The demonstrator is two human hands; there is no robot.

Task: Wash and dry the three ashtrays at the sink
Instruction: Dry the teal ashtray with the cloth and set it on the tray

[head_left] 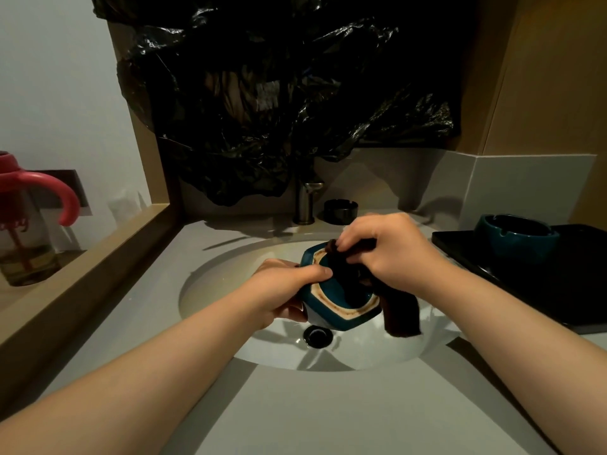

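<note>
Over the white sink basin, my left hand grips a teal hexagonal ashtray with a tan rim, tilted toward me. My right hand pinches a dark brown cloth and presses it into the ashtray's bowl; the cloth's free end hangs down on the right. A second teal ashtray sits on a black tray at the right. A black round ashtray stands on the counter beside the faucet.
The drain lies just below the held ashtray. A black plastic sheet covers the wall above the faucet. A bottle with a red handle stands on the wooden ledge at the left. Grey counter runs along the front.
</note>
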